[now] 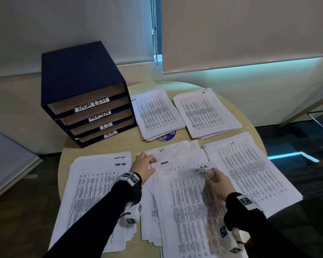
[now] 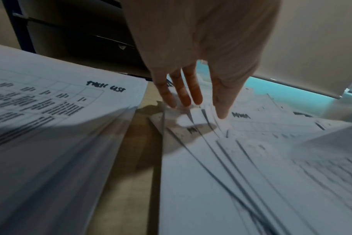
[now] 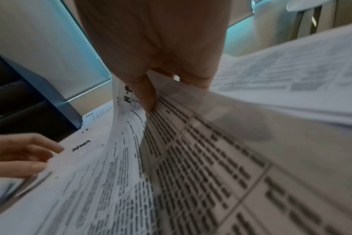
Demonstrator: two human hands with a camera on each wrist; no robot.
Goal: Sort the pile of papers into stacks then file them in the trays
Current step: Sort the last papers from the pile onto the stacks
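The unsorted pile [image 1: 177, 192] lies at 6 o'clock on the table [image 1: 101, 148]. The right hand [image 1: 217, 180] pinches the top sheet [image 3: 171, 127] by its far corner. The sheet is thin, floppy and probably slippery. The left hand [image 1: 144, 165] presses on the pile with flat fingers.

Fanned unsorted papers [image 1: 177, 185] lie between four sorted stacks [image 1: 246, 168].
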